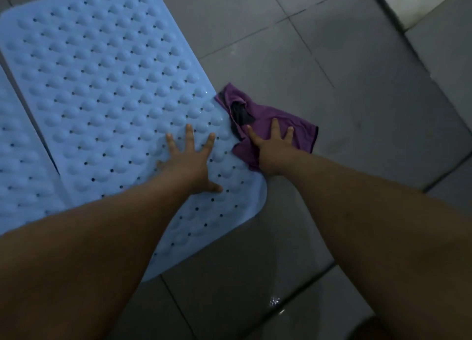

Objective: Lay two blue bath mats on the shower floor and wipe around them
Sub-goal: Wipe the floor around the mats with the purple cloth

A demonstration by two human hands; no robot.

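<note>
A light blue bath mat (107,84) with bumps and small holes lies flat on the grey tiled floor. A second blue mat (18,160) lies beside it at the left edge, with a narrow gap between them. My left hand (190,158) presses flat on the first mat near its right edge, fingers spread. My right hand (273,148) lies flat with spread fingers on a purple cloth (288,122), which is bunched on the floor against the mat's right edge. A dark patch shows in the cloth's folds.
Grey floor tiles (344,71) with dark grout lines stretch to the right and front. A wet glint (274,301) shows on the tiles near the bottom. A raised pale ledge or step (419,4) runs across the top right corner.
</note>
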